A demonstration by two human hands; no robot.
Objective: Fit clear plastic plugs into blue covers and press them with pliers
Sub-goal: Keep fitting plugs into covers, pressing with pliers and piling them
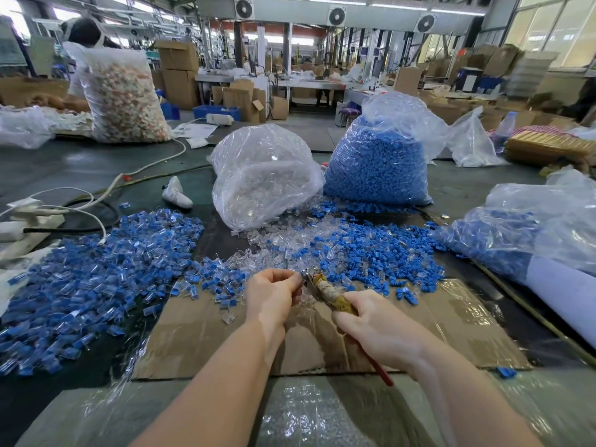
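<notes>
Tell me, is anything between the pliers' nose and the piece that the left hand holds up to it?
Nothing visible is. The left hand pinches a small piece at its fingertips, right against the nose of the pliers, which the right hand grips by the handles. The piece itself is too small to make out.

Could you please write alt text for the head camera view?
A left hand holds a small part to pliers gripped by the right hand, above cardboard amid piles of blue and clear plastic pieces.

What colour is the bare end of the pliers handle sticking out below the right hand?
Red, in the head view: the pliers handle tip pokes out under the right hand.
</notes>
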